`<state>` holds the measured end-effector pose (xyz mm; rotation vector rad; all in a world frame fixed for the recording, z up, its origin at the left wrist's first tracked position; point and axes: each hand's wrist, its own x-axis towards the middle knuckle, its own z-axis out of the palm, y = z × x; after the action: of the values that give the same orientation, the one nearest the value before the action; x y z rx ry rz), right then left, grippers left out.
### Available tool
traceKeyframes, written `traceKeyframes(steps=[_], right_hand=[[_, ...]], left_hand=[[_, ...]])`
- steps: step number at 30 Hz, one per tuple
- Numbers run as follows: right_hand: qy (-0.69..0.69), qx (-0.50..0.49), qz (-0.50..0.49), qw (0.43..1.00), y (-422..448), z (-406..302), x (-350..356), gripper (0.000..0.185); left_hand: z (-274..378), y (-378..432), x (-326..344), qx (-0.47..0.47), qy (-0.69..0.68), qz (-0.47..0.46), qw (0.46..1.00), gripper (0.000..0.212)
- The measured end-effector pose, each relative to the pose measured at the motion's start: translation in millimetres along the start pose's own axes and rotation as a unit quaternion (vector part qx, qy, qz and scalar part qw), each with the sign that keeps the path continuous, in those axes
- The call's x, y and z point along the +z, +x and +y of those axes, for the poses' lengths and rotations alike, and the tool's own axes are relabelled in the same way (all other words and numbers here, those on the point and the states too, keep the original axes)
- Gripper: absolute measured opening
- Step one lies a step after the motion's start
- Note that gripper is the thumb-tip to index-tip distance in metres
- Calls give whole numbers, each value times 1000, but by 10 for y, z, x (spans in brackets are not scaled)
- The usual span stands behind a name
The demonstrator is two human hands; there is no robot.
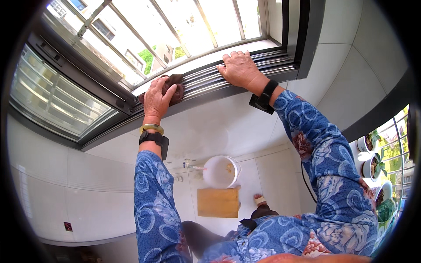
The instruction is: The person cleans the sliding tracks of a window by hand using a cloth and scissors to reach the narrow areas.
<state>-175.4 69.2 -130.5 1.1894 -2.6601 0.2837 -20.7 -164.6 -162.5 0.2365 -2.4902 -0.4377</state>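
A dark brown cloth (pixel 174 90) is bunched under my left hand (pixel 156 100), which presses it onto the rails of a sliding-window track (pixel 204 80). My thumb lies over the cloth, and part of it is hidden beneath my fingers. Farther right, my right hand (pixel 239 69) rests palm down across the same metal rails, with its fingers near the outer edge and no object visible in it. The dark sliding sash (pixel 88 82) stands at the left end of the bare track, close to my left hand.
Metal security bars (pixel 167 28) stand outside the window. Below the sill are a white bucket (pixel 217 171), a wall tap (pixel 186 163) and a yellow-brown rectangular board or box (pixel 217 203) by my foot. Potted plants (pixel 371 167) line the window at right.
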Motion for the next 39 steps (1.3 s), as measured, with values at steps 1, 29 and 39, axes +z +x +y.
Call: traceKeyframes(steps=[1,29,39], right_hand=[[-6,-2,3,1000,-38,4,32,45],[71,901,242,353,-9662,-904,63,22],[80,935,323,119,-10345,-2610,1094,15]], left_hand=[[6,-40,37,0,-4,-1,1000,46],[-461,775,73,-32,-9,5,999,45],[-286,102,846,-5,-78,-113,990,43]])
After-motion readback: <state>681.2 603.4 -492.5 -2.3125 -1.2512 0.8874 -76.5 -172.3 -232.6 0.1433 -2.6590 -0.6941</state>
